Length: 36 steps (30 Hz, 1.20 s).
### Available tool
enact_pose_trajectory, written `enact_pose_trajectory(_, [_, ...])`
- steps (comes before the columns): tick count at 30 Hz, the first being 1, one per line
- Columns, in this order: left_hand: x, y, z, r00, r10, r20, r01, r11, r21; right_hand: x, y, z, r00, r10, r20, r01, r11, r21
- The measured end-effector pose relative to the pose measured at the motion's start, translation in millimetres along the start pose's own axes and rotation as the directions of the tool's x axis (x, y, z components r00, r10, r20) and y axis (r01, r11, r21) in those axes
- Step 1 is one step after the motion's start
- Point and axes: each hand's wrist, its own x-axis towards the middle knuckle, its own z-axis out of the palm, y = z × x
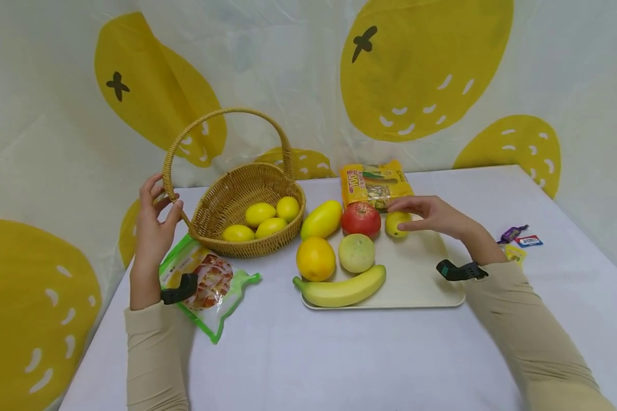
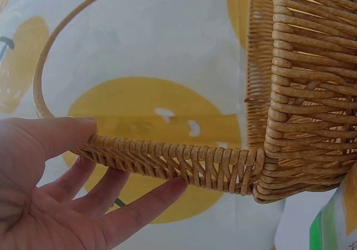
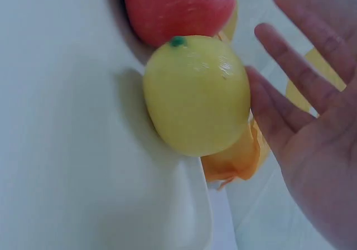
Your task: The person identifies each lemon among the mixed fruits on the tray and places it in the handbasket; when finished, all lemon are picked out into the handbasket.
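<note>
My left hand (image 1: 154, 220) holds the woven handle of a wicker basket (image 1: 223, 200), thumb on one side and fingers on the other, as the left wrist view (image 2: 167, 158) shows. Several lemons (image 1: 260, 214) lie in the basket. My right hand (image 1: 429, 216) is at a small yellow fruit (image 1: 395, 226) with a green stem spot, on the far part of the cream tray (image 1: 421, 274). In the right wrist view its fingers are spread loosely beside that fruit (image 3: 196, 96), not curled round it. A red pomegranate (image 1: 361, 220) sits just left of it.
The tray also bears a mango (image 1: 321, 219), an orange (image 1: 316, 259), a pale green round fruit (image 1: 357, 253) and a banana (image 1: 341, 287). A yellow packet (image 1: 375, 182) lies behind it. Left is a green-edged bag (image 1: 211, 285); right, small wrapped sweets (image 1: 514, 234).
</note>
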Motion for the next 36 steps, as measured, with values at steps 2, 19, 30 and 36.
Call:
enact_pose_trajectory(2, [-0.5, -0.4, 0.3, 1.000, -0.006, -0.001, 0.006, 1.000, 0.002, -0.6, 2.2, -1.6, 1.000, 0.027, -0.010, -0.027, 0.999, -0.047])
enact_pose_trajectory(19, [-0.7, -3.2, 0.8, 1.000, 0.005, 0.005, -0.005, 1.000, 0.003, -9.9, 30.0, 4.1, 0.989, 0.131, 0.072, -0.120, 0.984, -0.135])
enact_pose_trajectory(30, [0.2, -4.5, 0.8, 1.000, 0.001, 0.004, -0.001, 1.000, 0.007, -3.7, 13.0, -6.7, 0.995, 0.094, -0.015, -0.095, 0.992, -0.079])
enact_pose_trajectory(36, [0.9, -4.7, 0.0, 1.000, 0.001, 0.000, -0.001, 1.000, 0.027, 20.2, -11.1, -12.9, 0.999, 0.044, -0.010, -0.044, 0.999, -0.003])
